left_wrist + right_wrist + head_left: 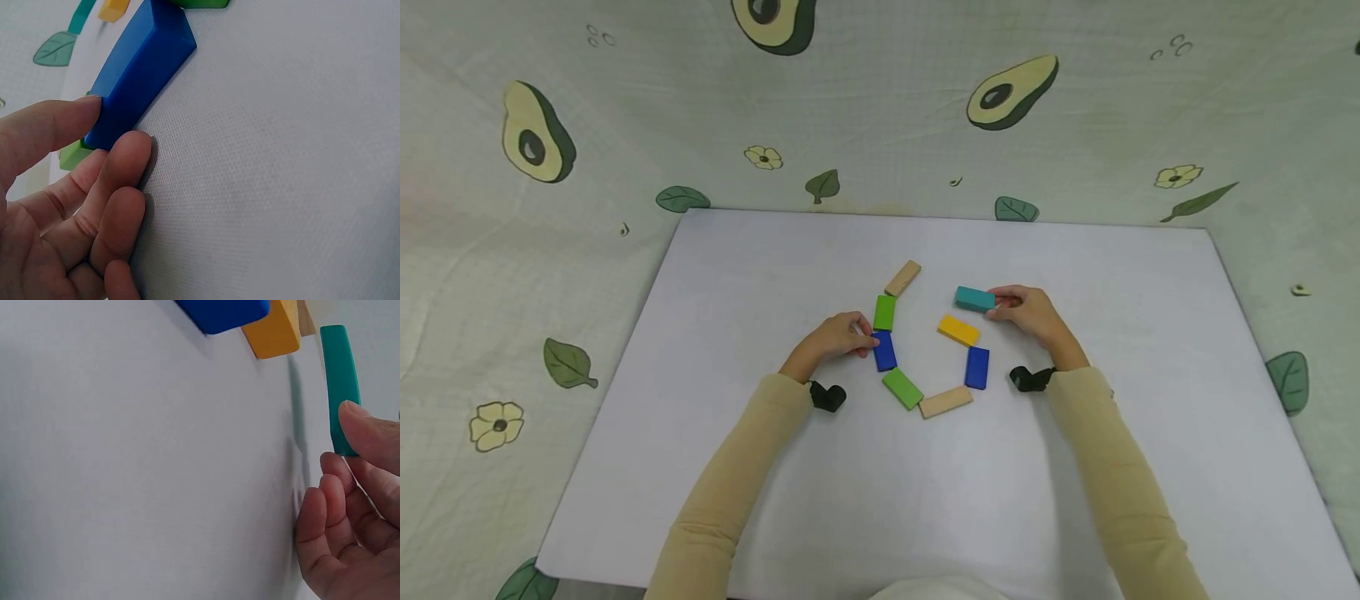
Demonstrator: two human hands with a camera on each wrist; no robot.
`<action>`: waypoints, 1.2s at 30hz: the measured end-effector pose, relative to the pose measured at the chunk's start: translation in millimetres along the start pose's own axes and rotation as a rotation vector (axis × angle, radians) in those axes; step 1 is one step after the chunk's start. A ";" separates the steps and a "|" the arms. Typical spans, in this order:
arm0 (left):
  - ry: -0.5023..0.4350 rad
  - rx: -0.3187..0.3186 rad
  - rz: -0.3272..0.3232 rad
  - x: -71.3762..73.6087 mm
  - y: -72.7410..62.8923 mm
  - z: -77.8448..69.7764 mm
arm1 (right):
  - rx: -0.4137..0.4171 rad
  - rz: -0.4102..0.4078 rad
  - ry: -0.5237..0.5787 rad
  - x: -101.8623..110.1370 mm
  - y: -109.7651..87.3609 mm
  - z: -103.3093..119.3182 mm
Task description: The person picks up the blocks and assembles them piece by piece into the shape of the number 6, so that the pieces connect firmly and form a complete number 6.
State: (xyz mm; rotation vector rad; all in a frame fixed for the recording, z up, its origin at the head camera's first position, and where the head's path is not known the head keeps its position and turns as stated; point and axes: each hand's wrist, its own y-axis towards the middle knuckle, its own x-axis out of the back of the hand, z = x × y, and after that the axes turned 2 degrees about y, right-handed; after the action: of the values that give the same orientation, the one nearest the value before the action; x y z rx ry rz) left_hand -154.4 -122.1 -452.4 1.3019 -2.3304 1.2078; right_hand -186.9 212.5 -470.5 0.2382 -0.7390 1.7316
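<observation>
My right hand (1026, 312) pinches a teal block (974, 299) by its right end, between thumb and fingers. In the right wrist view the teal block (340, 387) is held up off the table, with a shadow below. My left hand (838, 336) has thumb and fingers at the upper end of a blue block (884, 351) lying on the table. In the left wrist view the thumb presses one side of this blue block (140, 69), with curled fingertips close at its end. A yellow block (958, 331) lies just below the teal one.
Other blocks curve around in an open loop: a wooden one (902, 277), a green one (884, 312), another green one (902, 388), a second wooden one (946, 402) and a second blue one (977, 367). The white table (737, 275) meets an avocado-print cloth (880, 125) behind.
</observation>
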 end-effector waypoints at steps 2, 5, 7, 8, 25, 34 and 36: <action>0.003 -0.001 0.000 0.0 0.0 -0.1 | 0.010 -0.003 0.001 -0.3 -2.1 1.8; 0.004 -0.002 0.000 0.0 -0.1 -0.1 | 0.033 -0.003 0.003 -2.2 -6.7 8.1; 0.003 -0.004 0.000 0.2 -0.1 0.1 | 0.060 0.005 -0.002 -4.6 -10.5 14.2; 0.002 -0.004 -0.001 0.2 -0.1 0.1 | 0.073 0.009 -0.004 -6.0 -12.3 17.4; -0.013 0.023 -0.002 -0.8 1.6 -1.1 | 0.322 0.096 -0.101 -42.1 -20.7 46.9; 0.001 0.012 -0.003 -1.0 1.8 -0.5 | 0.382 0.132 -0.207 -55.7 -19.4 57.9; 0.002 0.010 -0.003 -0.9 1.6 -0.8 | 0.373 0.139 -0.209 -57.2 -18.6 59.8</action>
State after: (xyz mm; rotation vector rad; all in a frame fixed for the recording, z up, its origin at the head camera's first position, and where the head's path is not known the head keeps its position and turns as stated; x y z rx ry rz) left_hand -155.3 -120.5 -453.4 1.3071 -2.3230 1.2204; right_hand -165.4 133.9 -447.1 0.6439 -0.5859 1.9922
